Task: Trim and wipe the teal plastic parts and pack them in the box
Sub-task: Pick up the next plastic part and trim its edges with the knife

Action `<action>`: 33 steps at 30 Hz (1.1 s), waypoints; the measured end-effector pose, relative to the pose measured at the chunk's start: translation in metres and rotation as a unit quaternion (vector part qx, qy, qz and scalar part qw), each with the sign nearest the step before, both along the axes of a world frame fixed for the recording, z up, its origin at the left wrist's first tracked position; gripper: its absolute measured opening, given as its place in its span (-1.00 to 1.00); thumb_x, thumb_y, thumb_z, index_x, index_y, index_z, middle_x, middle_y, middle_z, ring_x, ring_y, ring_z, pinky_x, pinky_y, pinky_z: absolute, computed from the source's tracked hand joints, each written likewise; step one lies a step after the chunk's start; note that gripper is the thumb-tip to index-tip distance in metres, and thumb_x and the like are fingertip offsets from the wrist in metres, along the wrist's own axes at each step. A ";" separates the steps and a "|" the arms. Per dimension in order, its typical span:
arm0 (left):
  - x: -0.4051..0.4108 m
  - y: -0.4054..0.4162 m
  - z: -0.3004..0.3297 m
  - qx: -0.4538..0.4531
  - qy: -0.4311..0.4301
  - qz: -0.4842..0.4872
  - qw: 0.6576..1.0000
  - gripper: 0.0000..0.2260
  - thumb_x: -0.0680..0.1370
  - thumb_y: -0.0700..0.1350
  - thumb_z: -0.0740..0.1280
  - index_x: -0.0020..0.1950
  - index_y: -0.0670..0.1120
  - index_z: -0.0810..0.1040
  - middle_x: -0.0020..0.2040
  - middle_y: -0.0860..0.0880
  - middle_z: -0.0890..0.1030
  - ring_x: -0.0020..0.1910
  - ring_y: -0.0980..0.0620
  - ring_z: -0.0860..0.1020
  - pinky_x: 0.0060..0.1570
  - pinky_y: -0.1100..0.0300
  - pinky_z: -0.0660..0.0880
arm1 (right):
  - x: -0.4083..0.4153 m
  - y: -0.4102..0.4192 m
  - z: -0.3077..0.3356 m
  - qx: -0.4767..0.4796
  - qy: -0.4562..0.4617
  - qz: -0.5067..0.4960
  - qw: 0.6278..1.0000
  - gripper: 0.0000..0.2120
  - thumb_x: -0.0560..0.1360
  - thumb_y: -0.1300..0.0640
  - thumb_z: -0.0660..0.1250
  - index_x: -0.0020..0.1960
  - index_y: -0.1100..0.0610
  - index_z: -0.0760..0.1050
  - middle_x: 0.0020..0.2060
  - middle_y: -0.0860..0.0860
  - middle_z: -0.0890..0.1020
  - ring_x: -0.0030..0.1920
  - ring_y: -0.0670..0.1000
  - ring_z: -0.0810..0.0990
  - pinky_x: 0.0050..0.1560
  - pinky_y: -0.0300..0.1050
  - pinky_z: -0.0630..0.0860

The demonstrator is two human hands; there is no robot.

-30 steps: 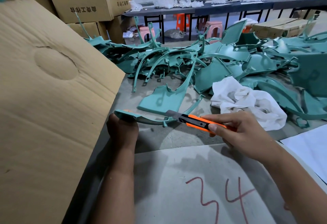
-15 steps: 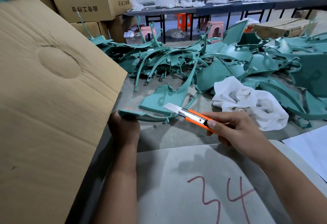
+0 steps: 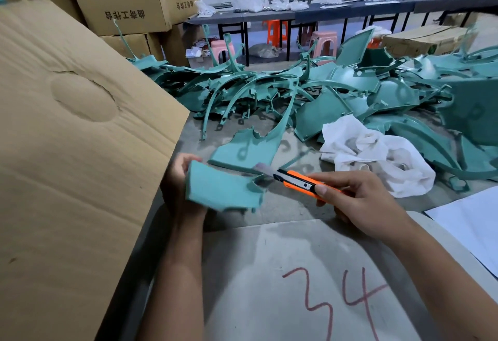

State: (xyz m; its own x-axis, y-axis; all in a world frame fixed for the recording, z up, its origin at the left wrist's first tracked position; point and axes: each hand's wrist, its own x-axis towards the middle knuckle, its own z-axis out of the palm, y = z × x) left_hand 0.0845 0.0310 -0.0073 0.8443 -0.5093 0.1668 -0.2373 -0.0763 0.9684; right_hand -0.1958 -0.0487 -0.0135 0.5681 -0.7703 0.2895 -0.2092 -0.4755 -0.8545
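The left hand grips a teal part tilted up over the table, baring its edge; the right hand holds the knife there to trim.

Teal plastic part: flat panel with notched right edge, tilted face-up above the table's near left, beside the cardboard box flap. Remaining teal parts, curved strips and panels, lie heaped across the table behind. White wiping cloth lies crumpled against the heap's front edge.
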 end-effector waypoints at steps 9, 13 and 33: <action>-0.003 0.044 0.023 0.060 0.324 -0.290 0.898 -0.13 0.42 0.58 0.13 0.38 -0.07 0.58 0.26 -0.19 0.65 0.15 -0.17 0.65 0.10 -0.06 0.59 | 0.006 -0.006 -0.012 -0.031 0.055 -0.141 0.988 -0.75 0.63 0.14 0.39 0.19 -0.15 0.71 -0.32 -0.28 0.67 -0.36 -0.21 0.57 -0.32 -0.40 0.37; -0.008 0.048 0.041 0.075 0.339 -0.367 0.863 -0.23 0.41 0.54 0.21 0.29 -0.03 0.67 0.20 -0.21 0.68 0.08 -0.17 0.69 -0.01 0.02 0.65 | 0.007 -0.008 -0.014 -0.047 0.093 -0.183 0.978 -0.82 0.64 0.08 0.36 0.11 -0.13 0.71 -0.34 -0.27 0.63 -0.31 -0.14 0.56 -0.30 -0.19 0.38; -0.002 -0.017 -0.010 0.009 0.218 -0.051 0.975 -0.81 0.65 -0.05 0.36 0.16 -0.14 0.57 0.08 -0.15 0.69 0.00 -0.15 0.68 0.06 -0.09 0.64 | 0.012 0.000 -0.015 -0.125 0.086 -0.142 0.978 -0.90 0.65 0.07 0.32 0.11 -0.04 0.40 -0.27 -0.12 0.59 -0.21 0.02 0.55 -0.19 0.06 0.43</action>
